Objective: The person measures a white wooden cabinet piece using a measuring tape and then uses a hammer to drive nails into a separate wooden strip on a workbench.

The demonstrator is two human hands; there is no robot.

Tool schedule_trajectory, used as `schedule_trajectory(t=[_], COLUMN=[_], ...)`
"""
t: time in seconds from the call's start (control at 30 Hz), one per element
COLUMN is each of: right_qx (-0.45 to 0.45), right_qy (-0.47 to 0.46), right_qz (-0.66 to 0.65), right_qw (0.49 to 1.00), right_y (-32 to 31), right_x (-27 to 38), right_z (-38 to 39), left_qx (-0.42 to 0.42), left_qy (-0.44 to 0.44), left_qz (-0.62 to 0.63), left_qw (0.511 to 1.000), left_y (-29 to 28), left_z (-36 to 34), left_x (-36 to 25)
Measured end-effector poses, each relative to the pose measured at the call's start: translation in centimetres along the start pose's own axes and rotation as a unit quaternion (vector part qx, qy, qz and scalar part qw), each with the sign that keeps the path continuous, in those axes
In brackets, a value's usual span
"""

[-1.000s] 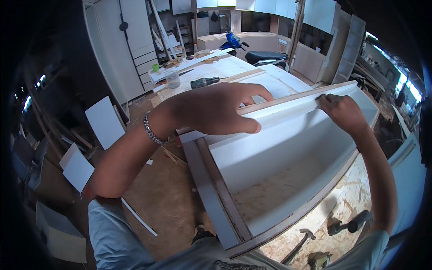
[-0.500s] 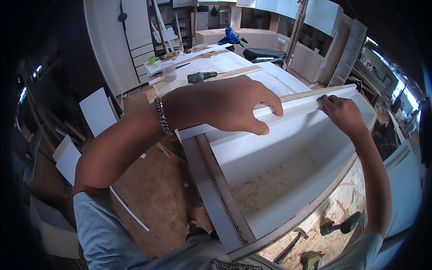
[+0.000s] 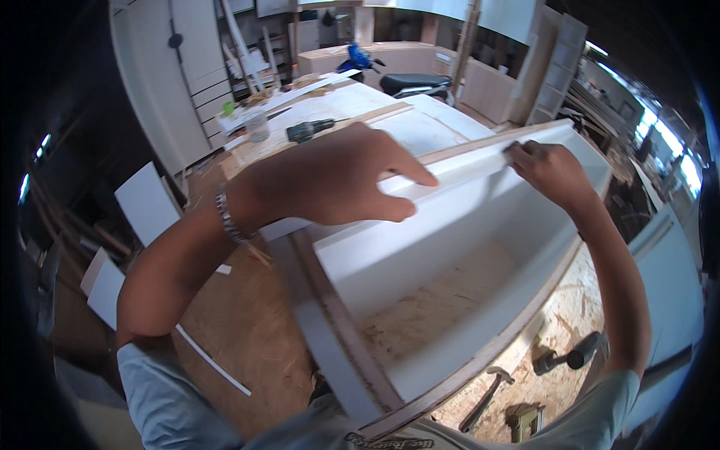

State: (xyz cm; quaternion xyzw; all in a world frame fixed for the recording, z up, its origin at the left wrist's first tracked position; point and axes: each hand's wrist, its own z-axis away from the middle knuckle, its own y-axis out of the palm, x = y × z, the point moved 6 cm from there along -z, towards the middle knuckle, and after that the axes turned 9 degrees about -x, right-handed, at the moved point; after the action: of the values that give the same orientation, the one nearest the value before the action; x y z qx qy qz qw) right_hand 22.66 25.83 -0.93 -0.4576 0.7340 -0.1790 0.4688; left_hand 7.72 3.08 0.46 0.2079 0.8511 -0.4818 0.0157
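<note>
Worktable (image 3: 564, 306) under white box (image 3: 450, 225), right hand (image 3: 553, 171) curled at far rim

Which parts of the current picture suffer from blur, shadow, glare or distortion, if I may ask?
Head view: left hand looks slightly smeared; shadow darkens the white box's inner wall; bright gaps glare at far right; fisheye curvature bends straight edges, and the picture's border is dark.

Your long white box (image 3: 431, 251), brown-edged, lies open side up; a narrow white strip (image 3: 472, 167) runs along the box's far side.
</note>
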Motion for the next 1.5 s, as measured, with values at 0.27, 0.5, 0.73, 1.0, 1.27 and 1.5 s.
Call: schedule_trajectory(t=[0.27,0.5,0.73,1.0,1.27,1.5], right_qx=[0.003,-0.005,0.045,0.070,0.122,0.133], right_qy=[-0.028,-0.006,0.144,0.304,0.379,0.350], right_qz=[0.049,0.027,-0.057,-0.097,-0.197,-0.212], right_qw=[0.998,1.000,0.987,0.945,0.896,0.903], right_y=[0.7,0.6,0.5,2.6,4.2,5.0], right_x=[-1.1,-1.4,-3.0,-5.8,-6.9,-7.3], right_z=[0.9,1.0,1.3,4.2,4.7,4.6], left_qx=[0.065,0.071,0.061,0.055,0.043,0.056], left_qy=[-0.133,-0.153,-0.160,-0.178,-0.202,-0.227], left_qz=[0.026,0.011,-0.010,-0.034,0.002,-0.018], left_qw=[0.989,0.986,0.985,0.982,0.978,0.972], left_y=[0.4,0.3,0.1,0.7,0.6,0.4], left_z=[-1.3,-1.4,-1.5,-2.1,-1.9,-2.1], left_x=[-0.6,-1.3,-2.3,-3.6,-3.5,-3.9])
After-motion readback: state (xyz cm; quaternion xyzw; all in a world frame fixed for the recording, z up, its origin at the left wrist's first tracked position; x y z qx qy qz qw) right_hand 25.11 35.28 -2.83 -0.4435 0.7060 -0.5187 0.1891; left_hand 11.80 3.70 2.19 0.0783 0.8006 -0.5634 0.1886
